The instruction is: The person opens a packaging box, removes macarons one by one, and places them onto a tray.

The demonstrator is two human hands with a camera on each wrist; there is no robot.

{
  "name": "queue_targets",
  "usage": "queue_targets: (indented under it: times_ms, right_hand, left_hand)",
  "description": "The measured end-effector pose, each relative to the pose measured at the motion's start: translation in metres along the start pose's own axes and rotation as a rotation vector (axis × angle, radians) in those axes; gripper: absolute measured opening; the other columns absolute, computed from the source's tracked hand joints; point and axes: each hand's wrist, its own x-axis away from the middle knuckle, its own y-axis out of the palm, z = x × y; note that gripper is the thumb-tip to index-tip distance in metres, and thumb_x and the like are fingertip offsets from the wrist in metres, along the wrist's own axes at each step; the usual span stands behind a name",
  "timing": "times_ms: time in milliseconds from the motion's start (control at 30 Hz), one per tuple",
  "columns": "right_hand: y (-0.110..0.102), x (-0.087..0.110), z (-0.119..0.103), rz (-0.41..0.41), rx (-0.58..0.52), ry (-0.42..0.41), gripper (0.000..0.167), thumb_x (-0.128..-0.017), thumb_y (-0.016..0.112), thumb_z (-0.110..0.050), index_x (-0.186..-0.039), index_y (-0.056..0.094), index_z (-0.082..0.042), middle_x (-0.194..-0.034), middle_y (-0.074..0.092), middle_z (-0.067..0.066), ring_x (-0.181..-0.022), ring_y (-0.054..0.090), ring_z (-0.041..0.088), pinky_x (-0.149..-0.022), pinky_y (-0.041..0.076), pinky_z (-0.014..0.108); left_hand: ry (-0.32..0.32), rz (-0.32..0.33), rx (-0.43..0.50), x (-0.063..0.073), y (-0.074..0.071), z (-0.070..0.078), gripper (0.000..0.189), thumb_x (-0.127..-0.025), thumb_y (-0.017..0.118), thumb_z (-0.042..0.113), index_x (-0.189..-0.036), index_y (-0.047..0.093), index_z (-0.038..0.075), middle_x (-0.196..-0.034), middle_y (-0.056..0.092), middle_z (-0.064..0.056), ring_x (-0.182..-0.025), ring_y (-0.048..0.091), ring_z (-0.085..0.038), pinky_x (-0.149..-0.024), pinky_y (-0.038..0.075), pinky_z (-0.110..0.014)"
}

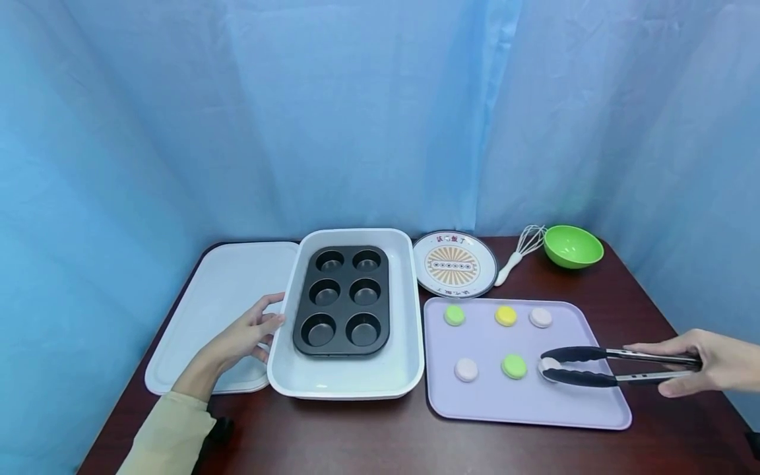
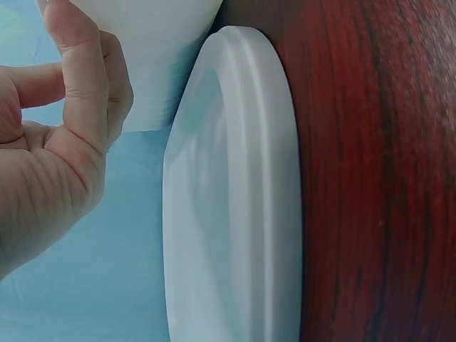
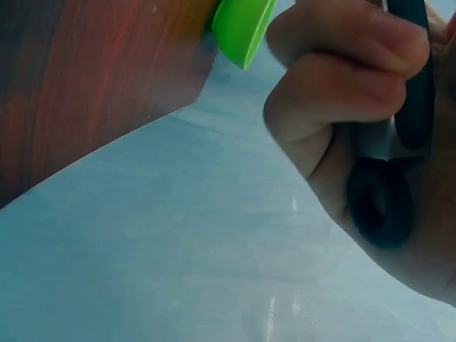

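Observation:
My right hand [image 1: 706, 361] grips a pair of tongs [image 1: 644, 377] by the handle end; in the right wrist view, fingers curl round it beside the dark loop. The tongs' black tips stand on both sides of a white macaron [image 1: 549, 364] on the lilac tray [image 1: 483, 402]. More macarons lie on that tray: green [image 1: 514, 366], yellow [image 1: 506, 316] and white [image 1: 466, 370]. My left hand [image 1: 246, 333] is at the left side of a deep white tray [image 1: 332, 382], fingertips right at its rim, fingers loosely bent. A dark muffin pan [image 1: 342, 300] with several hollow cups lies in that tray.
A flat white tray [image 1: 225, 290] lies at the left, under my left forearm. Behind the lilac tray are a patterned plate [image 1: 454, 264], a whisk [image 1: 522, 251] and a green bowl [image 1: 573, 247]. Blue curtains [image 1: 356, 119] hang behind the dark wooden table [image 1: 332, 435].

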Motion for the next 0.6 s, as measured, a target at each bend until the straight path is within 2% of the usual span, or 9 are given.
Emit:
queue_targets:
  times_ms: [233, 300, 333, 433, 500, 533, 600]
  right_hand:
    - [-0.0010, 0.0024, 0.0048, -0.013, -0.029, 0.027, 0.070, -0.092, 0.072, -0.007, -0.135, 0.050, -0.058, -0.071, 0.044, -0.021, -0.055, 0.036, -0.004, -0.041, 0.033, 0.025]
    - [-0.0003, 0.0031, 0.0063, -0.008, -0.018, 0.029, 0.073, -0.090, 0.074, -0.007, -0.135, 0.049, -0.059, -0.068, 0.039, -0.020, -0.053, 0.032, -0.004, -0.040, 0.033, 0.024]
    - [-0.0002, 0.0040, 0.0071, -0.003, -0.007, 0.028, 0.074, -0.089, 0.076, -0.008, -0.135, 0.048, -0.060, -0.064, 0.032, -0.017, -0.052, 0.027, -0.004, -0.039, 0.031, 0.024]
    - [0.0003, 0.0056, 0.0089, 0.006, 0.000, 0.020, 0.078, -0.088, 0.078, -0.008, -0.136, 0.047, -0.061, -0.060, 0.033, -0.013, -0.052, 0.026, -0.002, -0.042, 0.032, 0.024]
    - [0.0004, 0.0074, 0.0092, 0.033, 0.018, -0.001, 0.079, -0.086, 0.079, -0.007, -0.140, 0.049, -0.056, -0.058, 0.032, -0.010, -0.053, 0.026, -0.002, -0.044, 0.033, 0.024]
    - [0.0005, 0.0084, 0.0087, 0.056, 0.031, -0.008, 0.078, -0.086, 0.080, -0.007, -0.142, 0.050, -0.052, -0.060, 0.039, -0.014, -0.055, 0.028, -0.003, -0.045, 0.033, 0.024]
    - [0.0017, 0.0104, 0.0065, 0.136, 0.077, -0.001, 0.078, -0.084, 0.082, -0.008, -0.145, 0.052, -0.045, -0.060, 0.034, -0.015, -0.055, 0.026, -0.004, -0.045, 0.032, 0.022]
  left_hand:
    - [-0.005, 0.000, -0.002, 0.0006, -0.0004, -0.0003, 0.060, -0.106, 0.054, 0.025, -0.158, 0.025, 0.018, -0.128, 0.059, -0.025, -0.084, 0.071, -0.033, -0.062, 0.061, -0.044]
    - [-0.009, 0.001, 0.001, 0.0015, -0.0002, 0.0001, 0.059, -0.106, 0.054, 0.025, -0.158, 0.026, 0.019, -0.128, 0.059, -0.025, -0.085, 0.071, -0.033, -0.062, 0.061, -0.044]
    - [-0.005, 0.000, 0.000, 0.0017, -0.0001, 0.0002, 0.059, -0.106, 0.054, 0.024, -0.158, 0.025, 0.018, -0.129, 0.059, -0.026, -0.085, 0.071, -0.033, -0.062, 0.061, -0.044]
    - [0.003, -0.004, -0.003, 0.0019, 0.0001, 0.0005, 0.060, -0.107, 0.054, 0.025, -0.158, 0.025, 0.018, -0.129, 0.058, -0.027, -0.085, 0.071, -0.032, -0.062, 0.061, -0.044]
    - [0.004, -0.005, -0.004, 0.0018, 0.0003, 0.0003, 0.060, -0.107, 0.054, 0.024, -0.158, 0.025, 0.018, -0.130, 0.058, -0.027, -0.085, 0.071, -0.032, -0.062, 0.061, -0.044]
    - [0.002, -0.004, -0.004, 0.0016, 0.0002, 0.0001, 0.060, -0.107, 0.054, 0.024, -0.158, 0.025, 0.018, -0.129, 0.059, -0.027, -0.085, 0.071, -0.032, -0.062, 0.061, -0.044]
    - [-0.003, -0.003, -0.001, 0.0013, 0.0001, -0.0002, 0.059, -0.107, 0.054, 0.024, -0.158, 0.025, 0.018, -0.129, 0.059, -0.026, -0.085, 0.071, -0.032, -0.062, 0.061, -0.044]
